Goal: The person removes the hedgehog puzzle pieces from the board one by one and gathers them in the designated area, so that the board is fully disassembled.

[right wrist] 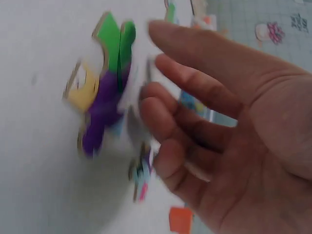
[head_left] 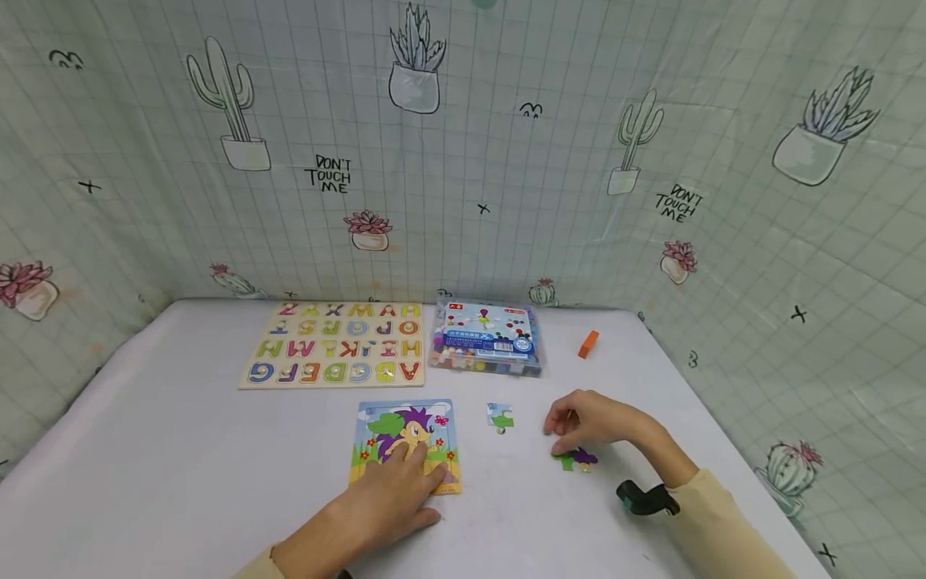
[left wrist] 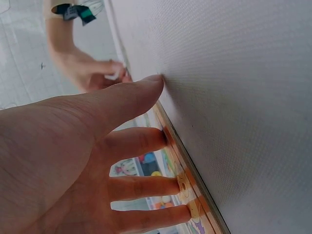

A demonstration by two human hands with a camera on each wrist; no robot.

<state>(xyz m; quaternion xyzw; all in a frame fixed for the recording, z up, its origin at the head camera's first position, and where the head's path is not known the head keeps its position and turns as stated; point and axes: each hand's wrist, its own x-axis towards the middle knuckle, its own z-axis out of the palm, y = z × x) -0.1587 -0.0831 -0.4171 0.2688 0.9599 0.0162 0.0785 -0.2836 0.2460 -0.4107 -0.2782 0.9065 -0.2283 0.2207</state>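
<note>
A hedgehog jigsaw puzzle point(head_left: 369, 458) lies on the white table, with a blue, green and yellow picture. My left hand point(head_left: 394, 494) rests its spread fingertips on the puzzle's near part; its thumb touches the table beside the edge, as the left wrist view shows. To the right, my right hand point(head_left: 596, 420) hovers by loose green, purple and yellow puzzle pieces point(right wrist: 105, 92). Its fingers point(right wrist: 158, 117) are loosely bent, the thumb apart from them, with nothing visible between. A smaller blue, purple and pink piece point(right wrist: 141, 175) lies just beyond the fingertips.
Between the hands lies another blue and green puzzle piece point(head_left: 495, 413). Behind the puzzle are a wooden alphabet board point(head_left: 253, 378) and a clear box of colourful beads point(head_left: 485, 334). An orange block point(head_left: 589, 344) lies at the back right. A patterned cloth point(head_left: 463, 161) hangs behind the table.
</note>
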